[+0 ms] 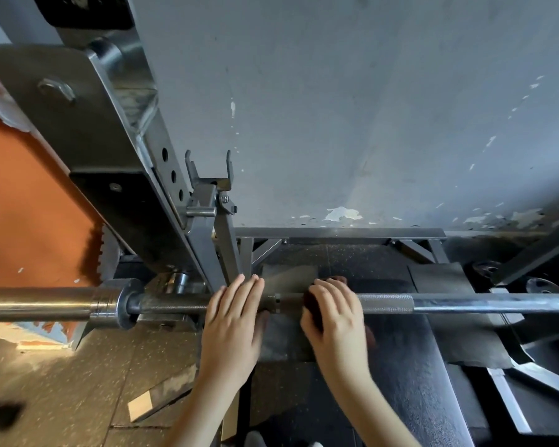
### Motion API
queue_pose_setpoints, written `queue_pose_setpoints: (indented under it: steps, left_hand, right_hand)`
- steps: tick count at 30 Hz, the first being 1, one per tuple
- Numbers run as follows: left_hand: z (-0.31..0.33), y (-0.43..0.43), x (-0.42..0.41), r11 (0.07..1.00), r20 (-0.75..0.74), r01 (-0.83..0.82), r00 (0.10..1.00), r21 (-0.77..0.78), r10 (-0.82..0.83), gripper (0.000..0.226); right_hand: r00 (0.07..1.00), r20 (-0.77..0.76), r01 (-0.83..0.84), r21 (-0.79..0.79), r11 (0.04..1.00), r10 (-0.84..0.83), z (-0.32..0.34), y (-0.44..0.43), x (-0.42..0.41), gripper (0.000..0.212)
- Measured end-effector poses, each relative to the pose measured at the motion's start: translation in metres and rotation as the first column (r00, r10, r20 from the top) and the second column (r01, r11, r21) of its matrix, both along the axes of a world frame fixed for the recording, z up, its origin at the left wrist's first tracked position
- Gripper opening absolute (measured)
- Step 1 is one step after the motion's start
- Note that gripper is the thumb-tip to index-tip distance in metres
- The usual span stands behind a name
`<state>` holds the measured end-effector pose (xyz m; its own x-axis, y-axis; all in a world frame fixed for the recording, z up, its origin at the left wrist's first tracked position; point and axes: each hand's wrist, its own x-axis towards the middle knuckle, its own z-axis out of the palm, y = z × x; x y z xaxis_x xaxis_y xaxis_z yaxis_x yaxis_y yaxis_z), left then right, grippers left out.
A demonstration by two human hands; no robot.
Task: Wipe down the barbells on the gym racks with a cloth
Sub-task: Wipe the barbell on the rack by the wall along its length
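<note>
A long grey steel barbell (pixel 433 303) lies across the scene from left to right, resting on the grey metal rack (pixel 162 175) at the left. The left hand (pixel 236 317) lies over the barbell near the rack, with its fingers almost straight. Just to the right, the right hand (pixel 334 317) curls around a dark brown cloth (pixel 312 304) and presses it on the barbell.

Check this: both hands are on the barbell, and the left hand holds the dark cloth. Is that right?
No. The head view shows the right hand holding the dark cloth on the barbell; the left hand rests on it bare, fingers straight.
</note>
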<state>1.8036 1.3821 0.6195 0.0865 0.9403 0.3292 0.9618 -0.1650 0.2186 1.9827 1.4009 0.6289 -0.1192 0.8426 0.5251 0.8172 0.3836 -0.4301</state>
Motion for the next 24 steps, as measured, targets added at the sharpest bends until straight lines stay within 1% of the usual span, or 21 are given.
queue_pose_setpoints:
  steps: [1,3,4,5,6,8,10,11,12,13,15,16,17,18,19,20,22,23,24]
  left_hand:
    - [0.0,0.0,0.0,1.0,-0.002,0.007,1.0,-0.003,-0.007,0.049]
    - [0.0,-0.001,-0.001,1.0,0.004,0.014,1.0,0.008,-0.014,0.049]
    - [-0.001,0.0,-0.001,1.0,0.004,0.016,1.0,0.013,-0.017,0.049]
    - [-0.002,0.0,-0.001,1.0,0.002,0.013,1.0,0.015,-0.013,0.049]
    - [-0.002,0.0,0.0,1.0,0.003,0.007,1.0,0.015,-0.007,0.05]
    - [-0.001,0.0,0.002,1.0,0.002,-0.008,1.0,0.025,0.008,0.044]
    - [0.0,0.001,0.003,0.999,0.002,-0.019,1.0,0.033,0.019,0.045]
    - [-0.001,0.002,0.002,0.999,-0.005,-0.016,1.0,0.043,0.016,0.042]
    - [-0.002,0.002,0.002,0.999,-0.007,-0.012,1.0,0.044,0.013,0.046]
    - [-0.003,0.001,0.002,0.999,-0.007,-0.006,1.0,0.045,0.007,0.049]
    - [-0.003,0.001,0.001,0.998,-0.007,-0.004,1.0,0.059,0.004,0.047]
    - [-0.002,0.001,0.0,0.999,-0.015,-0.012,1.0,0.05,0.013,0.049]
    - [-0.002,0.001,0.001,0.999,-0.02,-0.02,1.0,0.038,0.021,0.052]
    - [-0.002,0.001,0.002,0.999,-0.021,-0.026,0.999,0.032,0.027,0.053]
    - [-0.002,0.001,0.002,0.998,-0.025,-0.031,0.999,0.046,0.032,0.047]
    - [0.0,0.001,0.004,0.998,-0.02,-0.038,0.999,0.046,0.039,0.042]
    - [0.0,0.002,0.004,0.998,-0.028,-0.044,0.999,0.043,0.046,0.045]
    - [0.0,0.002,0.004,0.998,-0.041,-0.042,0.998,0.047,0.044,0.044]
    - [-0.001,0.002,0.004,0.999,-0.05,-0.039,0.998,0.035,0.041,0.05]
  right_hand:
    - [0.999,0.006,-0.051,0.006,0.999,0.051,0.002,-0.002,-0.013,0.025]
    - [0.974,0.077,-0.215,0.004,0.977,0.214,0.006,-0.001,-0.023,0.03]
    - [0.958,0.117,-0.264,-0.005,0.965,0.263,0.008,0.002,-0.016,0.031]
    - [0.952,0.14,-0.273,-0.002,0.962,0.271,0.008,0.005,-0.006,0.031]
    - [0.96,0.139,-0.245,0.003,0.97,0.242,0.007,0.006,0.006,0.03]
    - [0.992,0.071,-0.107,-0.003,0.994,0.107,0.003,0.003,0.024,0.033]
    - [1.0,0.011,0.028,-0.013,1.0,-0.027,-0.001,-0.001,0.018,0.037]
    - [0.998,-0.01,0.059,-0.011,0.998,-0.059,-0.002,-0.001,0.007,0.034]
    - [0.998,-0.028,0.048,-0.012,0.999,-0.049,-0.001,-0.002,-0.007,0.029]
    - [1.0,-0.031,-0.001,-0.008,1.0,0.001,0.002,-0.002,-0.019,0.027]
    - [0.987,0.042,-0.154,-0.002,0.988,0.154,0.005,-0.002,-0.025,0.031]
    - [0.975,0.093,-0.202,-0.003,0.979,0.202,0.007,-0.002,-0.018,0.031]
    - [0.969,0.137,-0.21,0.009,0.978,0.206,0.006,-0.001,-0.007,0.03]
    - [0.972,0.162,-0.178,0.021,0.984,0.172,0.004,0.0,0.008,0.029]
    - [0.982,0.157,-0.109,0.02,0.994,0.104,0.001,-0.001,0.021,0.033]
    - [0.992,0.126,-0.025,0.004,1.0,0.024,-0.001,-0.003,0.031,0.039]
    - [0.994,0.046,0.101,-0.023,0.995,-0.099,-0.004,-0.006,0.029,0.042]
    - [0.993,0.012,0.115,-0.016,0.993,-0.115,-0.004,-0.006,0.018,0.037]
    - [0.996,-0.008,0.084,-0.001,0.996,-0.084,-0.003,-0.006,0.003,0.031]
